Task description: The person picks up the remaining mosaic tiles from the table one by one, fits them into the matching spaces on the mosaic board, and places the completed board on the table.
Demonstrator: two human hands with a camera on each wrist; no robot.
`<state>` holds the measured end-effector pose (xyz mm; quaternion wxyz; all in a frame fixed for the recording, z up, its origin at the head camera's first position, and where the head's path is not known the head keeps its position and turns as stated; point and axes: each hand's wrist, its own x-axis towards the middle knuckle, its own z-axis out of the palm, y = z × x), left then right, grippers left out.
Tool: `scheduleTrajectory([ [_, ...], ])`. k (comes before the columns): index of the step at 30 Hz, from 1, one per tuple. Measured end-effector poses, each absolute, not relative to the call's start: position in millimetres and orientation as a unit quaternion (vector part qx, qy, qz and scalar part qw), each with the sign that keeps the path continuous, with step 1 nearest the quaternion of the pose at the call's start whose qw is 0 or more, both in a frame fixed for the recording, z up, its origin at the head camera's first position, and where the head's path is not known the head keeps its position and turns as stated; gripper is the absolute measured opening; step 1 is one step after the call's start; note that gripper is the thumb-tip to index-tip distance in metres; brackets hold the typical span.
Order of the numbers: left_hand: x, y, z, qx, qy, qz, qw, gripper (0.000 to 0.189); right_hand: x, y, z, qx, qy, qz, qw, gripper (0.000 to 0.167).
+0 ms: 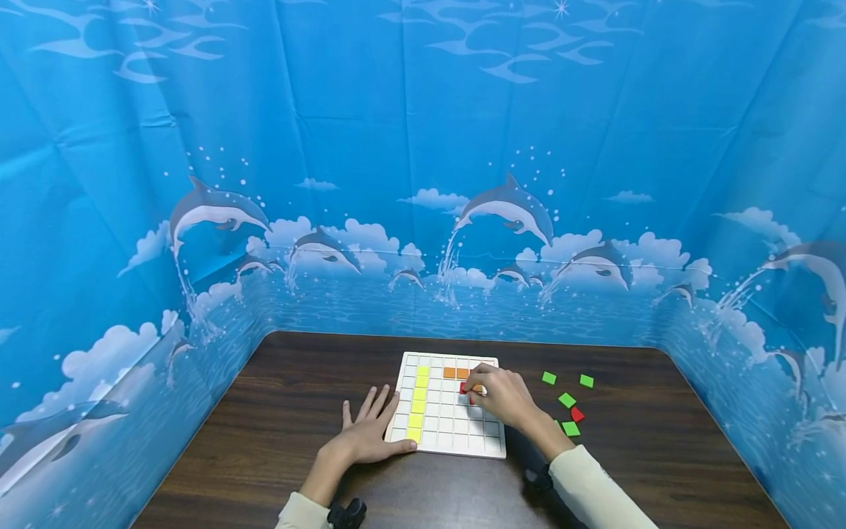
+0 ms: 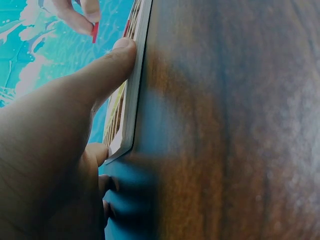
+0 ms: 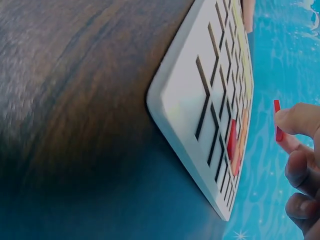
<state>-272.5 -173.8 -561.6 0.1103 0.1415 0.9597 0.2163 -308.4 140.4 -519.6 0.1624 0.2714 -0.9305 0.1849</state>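
A white grid board point(image 1: 446, 438) lies on the table. Yellow square tiles point(image 1: 418, 405) form a column on its left part, and orange tiles point(image 1: 456, 373) sit near its top right. My left hand point(image 1: 366, 435) rests at the board's lower left corner with fingers spread; its thumb point(image 2: 112, 60) lies on the near edge. Above the board's right part, my right hand point(image 1: 505, 397) pinches a red square tile point(image 3: 276, 106) between thumb and fingertip, held apart from the grid. Below it, a red tile point(image 3: 232, 142) sits on the board; my right hand partly covers this area in the head view.
Several green tiles point(image 1: 566, 400) and a red tile point(image 1: 577, 414) lie loose on the dark wooden table point(image 1: 264, 433), right of the board. A blue curtain point(image 1: 370, 184) printed with dolphins surrounds the table's back and sides.
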Motion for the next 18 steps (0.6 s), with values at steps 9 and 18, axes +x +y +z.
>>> scheduleTrajectory([
  [9, -271, -172, -556, 0.145, 0.960, 0.214, 0.109, 0.115, -312, 131, -531, 0.268, -0.939, 0.162, 0.139, 0.006],
  [18, -270, -173, -555, 0.145, 0.958, 0.222, 0.110, 0.116, -313, 130, -539, 0.267, -0.945, 0.159, 0.106, 0.009],
])
